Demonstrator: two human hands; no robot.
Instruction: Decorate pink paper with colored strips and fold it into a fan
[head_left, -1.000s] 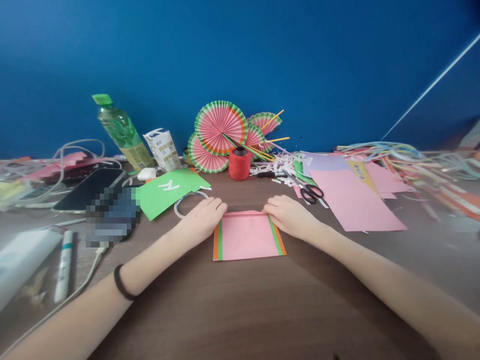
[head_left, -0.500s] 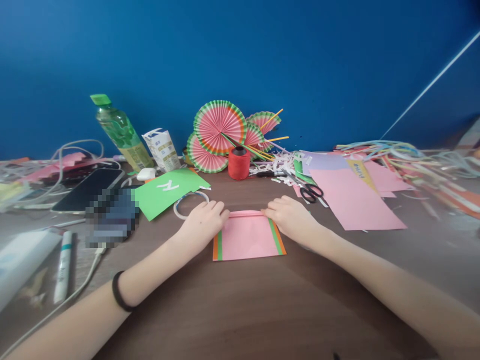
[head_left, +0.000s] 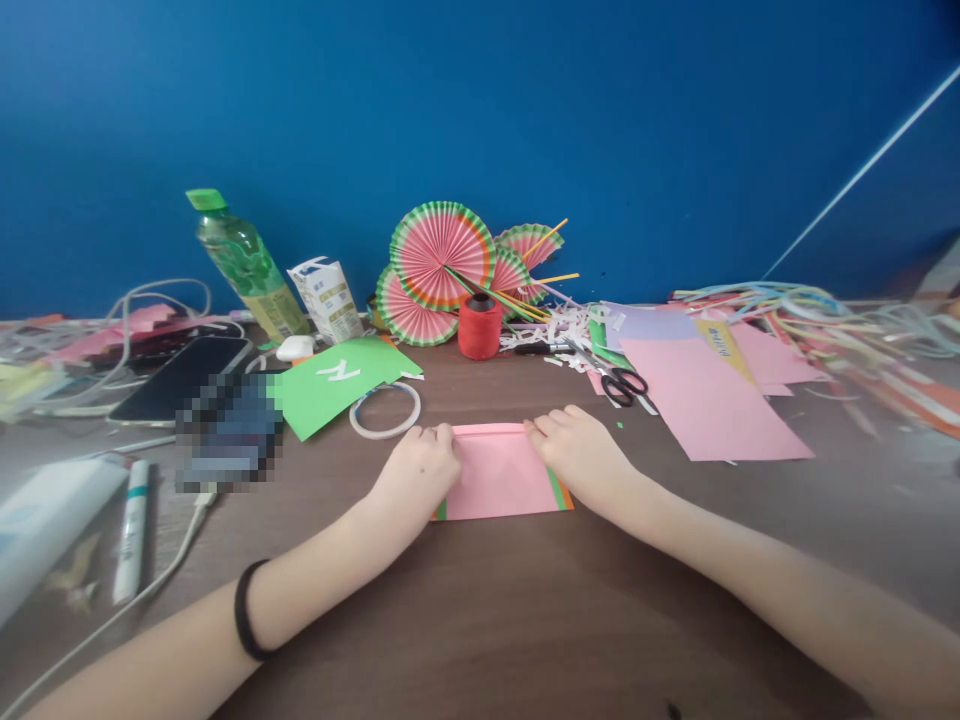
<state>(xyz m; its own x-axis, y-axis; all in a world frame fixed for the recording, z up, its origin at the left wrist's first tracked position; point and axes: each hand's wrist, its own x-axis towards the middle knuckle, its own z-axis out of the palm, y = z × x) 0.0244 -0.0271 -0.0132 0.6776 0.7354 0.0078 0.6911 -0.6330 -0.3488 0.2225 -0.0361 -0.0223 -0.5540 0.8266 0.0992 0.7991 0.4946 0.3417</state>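
A pink sheet of paper with green and orange stripes down both sides lies flat on the brown table. A narrow fold runs along its far edge. My left hand is closed on the far left corner, fingertips pinching the fold and hiding part of the left stripes. At the far right corner my right hand grips the same fold, fingers curled. A ring of double-sided tape lies just beyond my left hand. Black-handled scissors rest beyond my right hand.
Behind the sheet stand a red thread spool and several pleated paper fans. Green paper, a milk carton, a leaning bottle, a phone and a marker are leftward. Pink paper lies right.
My left hand has shifted slightly nearer me and over the left stripes, so the tape ring shows whole. My right hand has come slightly nearer too, still on the paper's fold.
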